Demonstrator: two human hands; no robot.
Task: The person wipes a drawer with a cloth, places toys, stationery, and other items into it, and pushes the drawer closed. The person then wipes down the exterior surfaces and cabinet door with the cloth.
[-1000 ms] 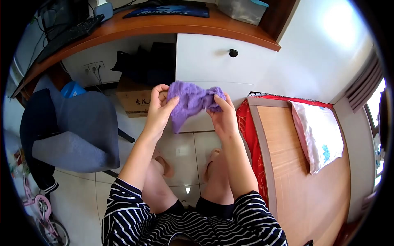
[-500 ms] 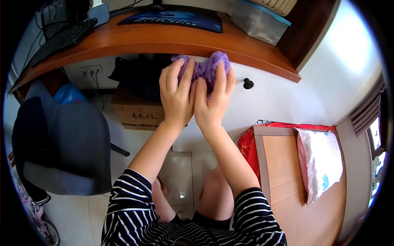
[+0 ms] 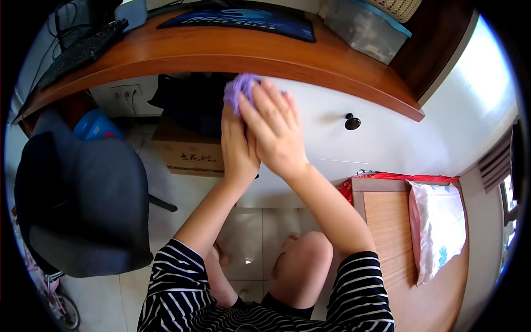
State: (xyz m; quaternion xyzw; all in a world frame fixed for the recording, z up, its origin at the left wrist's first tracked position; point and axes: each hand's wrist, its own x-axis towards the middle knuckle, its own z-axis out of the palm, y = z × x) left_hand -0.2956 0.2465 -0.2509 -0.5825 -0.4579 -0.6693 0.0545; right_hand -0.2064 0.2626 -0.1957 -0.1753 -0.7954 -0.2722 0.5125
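A bunched, fluffy purple cloth (image 3: pixel 239 91) is squeezed between my two hands, just in front of the desk's front edge. My left hand (image 3: pixel 239 146) is under and behind it on the left, its fingers mostly covered by the cloth and the other hand. Over the cloth's right side lies my right hand (image 3: pixel 275 124), fingers close together and pressing it against the left. Much of the cloth is hidden between the palms.
Above the hands runs the wooden desk (image 3: pixel 193 52), bearing a mouse pad (image 3: pixel 243 21), keyboard (image 3: pixel 83 55) and clear plastic box (image 3: pixel 365 30). A white drawer with a black knob (image 3: pixel 352 122) is at right. A grey chair (image 3: pixel 83 193), cardboard box (image 3: pixel 188 155) and bed (image 3: pixel 387 238) stand around.
My right hand has turned and moved left over the cloth, its fingers now close together. The cloth is more compressed and sits further left. The view has shifted slightly.
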